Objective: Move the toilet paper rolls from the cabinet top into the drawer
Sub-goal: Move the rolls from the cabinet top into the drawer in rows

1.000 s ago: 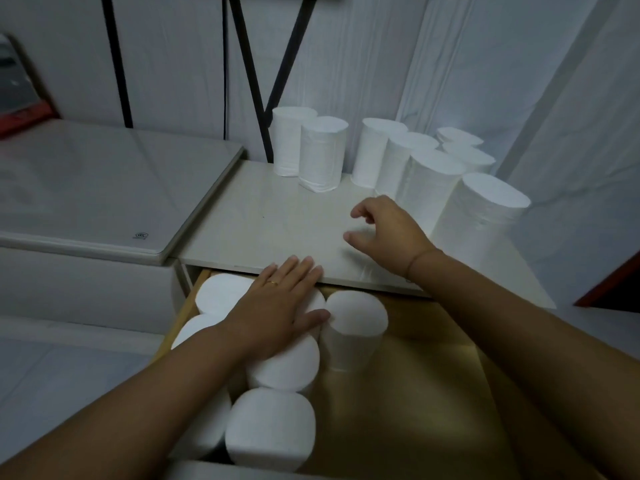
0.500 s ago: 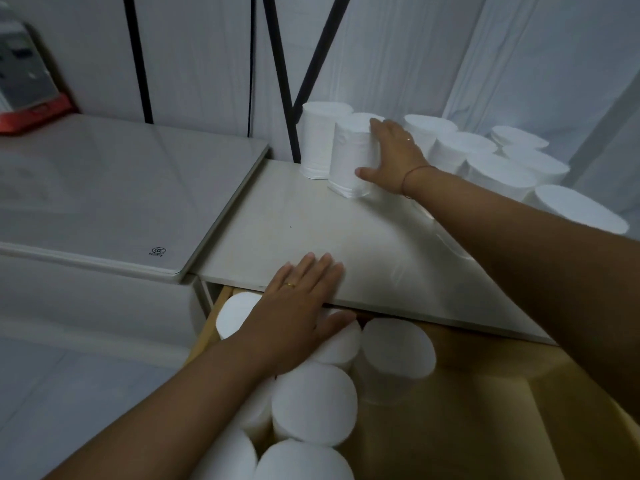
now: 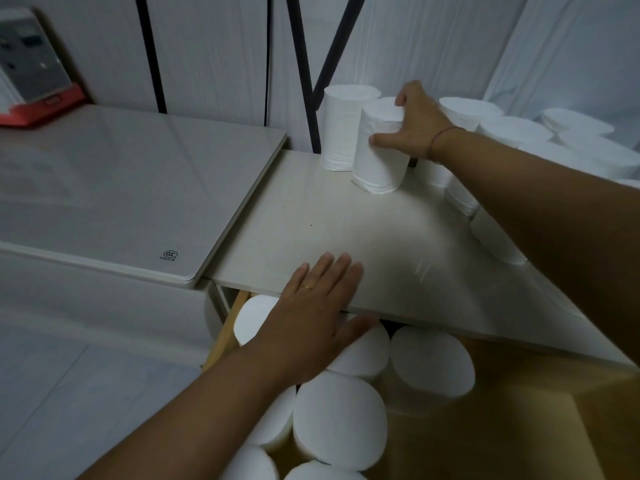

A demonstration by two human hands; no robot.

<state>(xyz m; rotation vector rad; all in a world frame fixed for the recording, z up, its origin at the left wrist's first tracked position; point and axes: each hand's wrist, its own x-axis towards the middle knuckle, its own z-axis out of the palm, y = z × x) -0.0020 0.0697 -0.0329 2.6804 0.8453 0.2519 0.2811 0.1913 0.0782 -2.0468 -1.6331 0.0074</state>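
Note:
Several white toilet paper rolls stand upright along the back and right of the pale cabinet top [image 3: 311, 230]. My right hand [image 3: 417, 124] is closed around one roll [image 3: 377, 157], which leans slightly, next to another roll [image 3: 341, 129] at the back. Below the top's front edge the wooden drawer [image 3: 540, 420] is pulled out, with several rolls [image 3: 341, 419] standing on end in its left part. My left hand [image 3: 318, 317] lies flat, fingers spread, over the drawer's rolls and the cabinet's front edge, holding nothing.
A grey-white appliance top [image 3: 114, 192] adjoins the cabinet on the left, with a red-based object [image 3: 34, 81] at its back corner. Dark metal rods [image 3: 301, 71] cross the wall behind the rolls. More rolls [image 3: 571, 129] crowd the right side.
My right hand reached from the cabinet's front to the back rolls and closed on one, which now tilts. My left hand has stayed on the drawer's rolls.

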